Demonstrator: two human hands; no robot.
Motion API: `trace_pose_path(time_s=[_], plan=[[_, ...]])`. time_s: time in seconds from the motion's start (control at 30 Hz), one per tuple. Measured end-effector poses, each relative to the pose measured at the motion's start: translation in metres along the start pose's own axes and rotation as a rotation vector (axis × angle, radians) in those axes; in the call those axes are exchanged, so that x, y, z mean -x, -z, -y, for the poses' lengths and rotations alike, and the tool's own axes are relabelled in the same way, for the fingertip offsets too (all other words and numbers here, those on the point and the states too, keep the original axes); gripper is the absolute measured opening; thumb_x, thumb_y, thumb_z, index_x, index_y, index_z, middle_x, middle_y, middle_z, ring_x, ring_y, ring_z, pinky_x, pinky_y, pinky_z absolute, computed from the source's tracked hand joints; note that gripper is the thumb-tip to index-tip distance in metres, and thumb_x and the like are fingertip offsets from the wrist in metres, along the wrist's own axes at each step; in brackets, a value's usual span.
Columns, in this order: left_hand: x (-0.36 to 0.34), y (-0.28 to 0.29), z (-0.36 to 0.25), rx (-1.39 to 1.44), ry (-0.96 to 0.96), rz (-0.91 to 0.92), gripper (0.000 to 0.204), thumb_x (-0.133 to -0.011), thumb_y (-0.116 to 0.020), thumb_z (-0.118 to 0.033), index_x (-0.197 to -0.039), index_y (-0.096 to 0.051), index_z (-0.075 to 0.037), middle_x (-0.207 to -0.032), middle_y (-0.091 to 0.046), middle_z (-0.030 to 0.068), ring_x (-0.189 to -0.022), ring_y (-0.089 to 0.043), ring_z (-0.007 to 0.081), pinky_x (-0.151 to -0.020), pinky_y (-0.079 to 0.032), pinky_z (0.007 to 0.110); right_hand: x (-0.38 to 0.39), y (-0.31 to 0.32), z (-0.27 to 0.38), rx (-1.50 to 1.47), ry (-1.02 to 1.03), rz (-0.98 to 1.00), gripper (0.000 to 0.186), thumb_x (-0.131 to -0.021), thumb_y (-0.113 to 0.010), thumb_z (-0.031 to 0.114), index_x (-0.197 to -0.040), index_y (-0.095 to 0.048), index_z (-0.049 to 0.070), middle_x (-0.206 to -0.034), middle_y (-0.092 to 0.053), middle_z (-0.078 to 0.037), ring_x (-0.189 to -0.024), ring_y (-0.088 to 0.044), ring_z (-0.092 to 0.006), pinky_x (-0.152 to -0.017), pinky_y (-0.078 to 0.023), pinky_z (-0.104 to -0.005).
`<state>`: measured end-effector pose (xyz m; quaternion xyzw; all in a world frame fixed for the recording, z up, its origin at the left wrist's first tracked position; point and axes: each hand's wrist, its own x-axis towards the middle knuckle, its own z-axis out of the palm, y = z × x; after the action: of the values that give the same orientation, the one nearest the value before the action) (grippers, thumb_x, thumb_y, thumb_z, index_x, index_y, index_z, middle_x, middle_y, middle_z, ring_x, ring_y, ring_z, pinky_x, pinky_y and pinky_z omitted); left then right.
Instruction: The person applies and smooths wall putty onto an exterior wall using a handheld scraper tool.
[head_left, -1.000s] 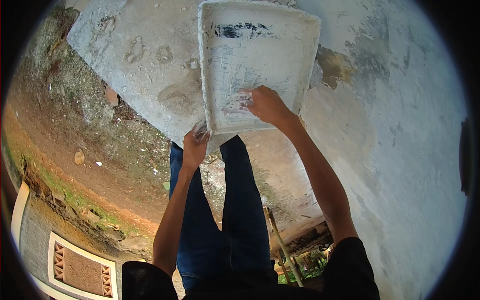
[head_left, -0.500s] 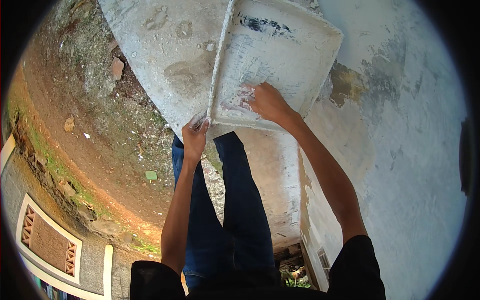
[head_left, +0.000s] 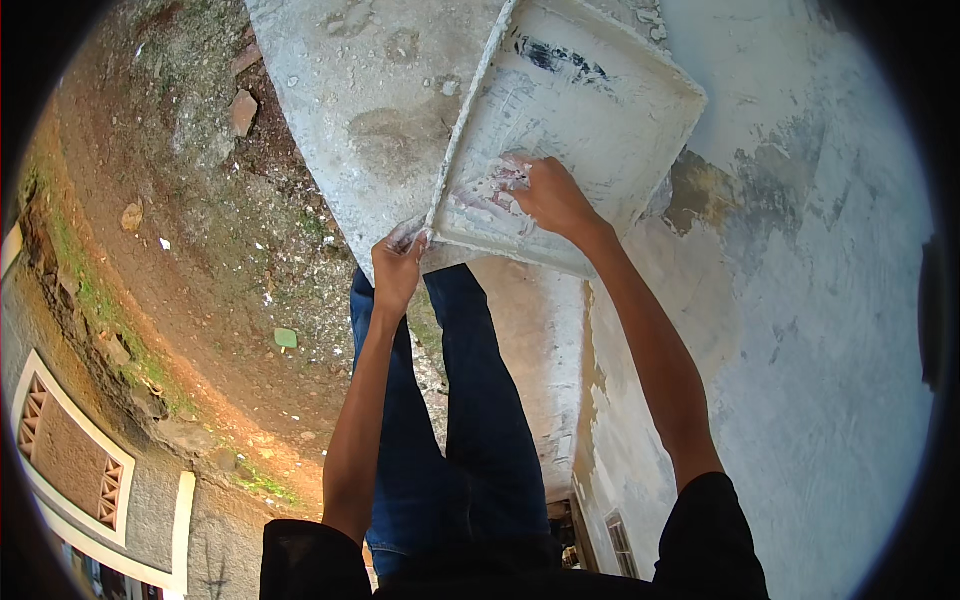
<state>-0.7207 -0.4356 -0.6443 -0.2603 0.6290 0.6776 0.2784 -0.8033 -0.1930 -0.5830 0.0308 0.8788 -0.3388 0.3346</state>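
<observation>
A shallow white tray (head_left: pixel 600 140), rectangular with raised rims, is coated in pale paste and has a dark streak near its far end. At its near left corner, my left hand (head_left: pixel 398 262) grips the rim, with white residue on the fingers. Inside the tray, my right hand (head_left: pixel 552 198) is down near the floor of it, fingers curled and smeared with white. Wet paste (head_left: pixel 480 200) lies beside those fingers. Whether the right fingers hold anything is hidden.
A concrete ledge (head_left: pixel 370 110) lies under and left of the tray. The patchy plastered wall (head_left: pixel 800 330) rises close on the right. Rough ground with stones (head_left: pixel 243 113) drops away at left, and a building with a framed window (head_left: pixel 75 450) stands at lower left.
The whole view has turned slightly, so the tray and both hands appear a little further right. More smeared paste shows left of my right fingers. My left hand keeps its grip on the corner.
</observation>
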Motion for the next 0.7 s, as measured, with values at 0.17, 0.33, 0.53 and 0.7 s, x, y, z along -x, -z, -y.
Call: trace_pose_path(time_s=[0.17,0.33,0.53,0.7], plan=[[-0.001,0.001,-0.005,0.004,0.02,0.023,0.022,-0.088,-0.059,0.001,-0.108,-0.061,0.009,-0.097,-0.066,0.0082,-0.086,-0.059,0.0107,-0.077,-0.048,0.025,0.001,0.005,0.006,-0.006,-0.054,0.075,0.041,-0.077,-0.061,0.009,-0.118,-0.059,0.001,-0.08,-0.061,-0.029,-0.079,-0.06,-0.0424,-0.075,-0.049,-0.0459],[-0.001,0.0,-0.004,-0.015,-0.003,0.016,0.021,-0.088,-0.059,0.001,-0.108,-0.061,0.009,-0.097,-0.067,0.0081,-0.086,-0.059,0.0107,-0.077,-0.047,0.025,0.004,-0.002,0.0,0.033,-0.009,0.031,0.044,-0.08,-0.058,0.007,-0.123,-0.056,0.001,-0.069,-0.059,-0.026,-0.057,-0.056,-0.0324,-0.063,-0.047,-0.0407],[0.0,0.0,-0.006,-0.035,0.011,0.023,0.021,-0.09,-0.057,0.0,-0.109,-0.061,0.008,-0.099,-0.066,0.0071,-0.087,-0.058,0.0091,-0.078,-0.048,0.024,0.005,0.004,-0.01,0.092,-0.021,0.081,0.043,-0.081,-0.059,0.007,-0.123,-0.056,0.001,-0.081,-0.06,-0.029,-0.073,-0.058,-0.038,-0.073,-0.046,-0.0433],[0.0,0.001,-0.008,-0.025,0.048,0.037,0.022,-0.09,-0.057,0.001,-0.11,-0.061,0.007,-0.1,-0.066,0.0072,-0.087,-0.059,0.0093,-0.078,-0.048,0.024,0.008,0.001,-0.007,0.074,-0.034,0.072,0.041,-0.082,-0.059,0.008,-0.122,-0.056,0.0,-0.082,-0.06,-0.028,-0.077,-0.056,-0.0418,-0.077,-0.046,-0.0437]])
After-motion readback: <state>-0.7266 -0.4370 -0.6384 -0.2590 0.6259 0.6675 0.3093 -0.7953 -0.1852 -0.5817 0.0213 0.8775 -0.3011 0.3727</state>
